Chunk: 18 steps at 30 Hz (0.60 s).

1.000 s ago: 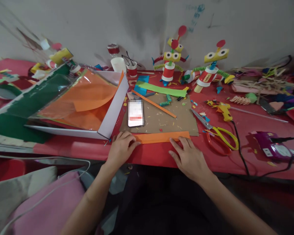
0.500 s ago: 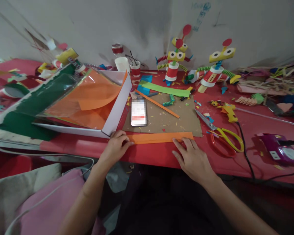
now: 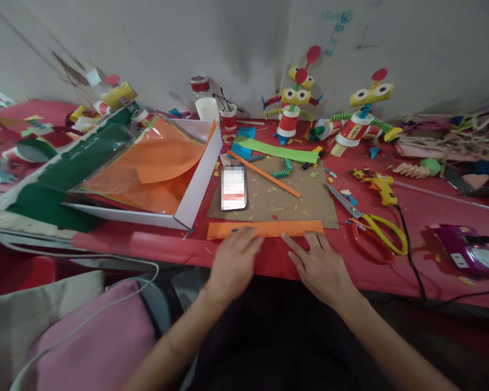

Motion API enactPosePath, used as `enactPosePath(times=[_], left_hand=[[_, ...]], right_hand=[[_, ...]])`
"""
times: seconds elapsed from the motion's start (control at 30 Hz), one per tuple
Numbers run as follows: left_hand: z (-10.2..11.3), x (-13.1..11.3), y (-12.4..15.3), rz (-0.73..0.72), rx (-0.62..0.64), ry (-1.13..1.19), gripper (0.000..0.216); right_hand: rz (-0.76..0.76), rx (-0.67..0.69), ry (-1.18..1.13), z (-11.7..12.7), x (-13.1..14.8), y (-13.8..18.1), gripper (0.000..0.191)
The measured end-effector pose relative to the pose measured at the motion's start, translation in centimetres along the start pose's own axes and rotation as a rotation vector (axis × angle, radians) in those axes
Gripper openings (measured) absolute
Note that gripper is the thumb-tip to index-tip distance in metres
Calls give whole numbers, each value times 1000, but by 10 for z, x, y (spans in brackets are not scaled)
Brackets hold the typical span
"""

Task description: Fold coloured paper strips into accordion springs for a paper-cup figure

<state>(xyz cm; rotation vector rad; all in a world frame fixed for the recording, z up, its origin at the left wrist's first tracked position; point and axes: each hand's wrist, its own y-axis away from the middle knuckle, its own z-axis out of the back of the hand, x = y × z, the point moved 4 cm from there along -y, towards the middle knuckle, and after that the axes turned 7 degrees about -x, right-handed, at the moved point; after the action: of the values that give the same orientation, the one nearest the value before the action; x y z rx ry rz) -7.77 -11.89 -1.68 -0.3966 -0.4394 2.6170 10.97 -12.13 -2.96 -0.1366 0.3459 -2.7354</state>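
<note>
A folded orange paper strip lies along the near edge of a brown cardboard sheet on the red table. My left hand lies flat with its fingers stretched out, fingertips pressing the strip near its middle. My right hand is also flat and spread, its fingertips resting on the strip's right part. Neither hand holds anything. A phone lies on the cardboard just beyond the strip.
Yellow-handled scissors and a yellow glue gun lie to the right, with a purple device and black cords. A white box of orange sheets stands at left. Paper-cup figures and cups line the wall.
My left hand has slid rightward along the orange strip from its left end to near its middle. My right hand has stayed in place on the strip.
</note>
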Motion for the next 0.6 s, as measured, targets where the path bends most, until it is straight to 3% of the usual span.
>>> enactPosePath(times=[0.1, 0.2, 0.43, 0.6], left_hand=[[-20, -38, 1, -51, 54, 25, 56], [-27, -38, 3, -5, 70, 25, 63], [-8, 15, 19, -2, 97, 18, 53], [16, 60, 27, 313, -115, -58, 29]], right_hand=[[8, 17, 4, 1, 2, -1, 41], [6, 32, 2, 2, 3, -2, 43], [0, 36, -1, 1, 3, -3, 44], [2, 17, 5, 0, 3, -3, 43]])
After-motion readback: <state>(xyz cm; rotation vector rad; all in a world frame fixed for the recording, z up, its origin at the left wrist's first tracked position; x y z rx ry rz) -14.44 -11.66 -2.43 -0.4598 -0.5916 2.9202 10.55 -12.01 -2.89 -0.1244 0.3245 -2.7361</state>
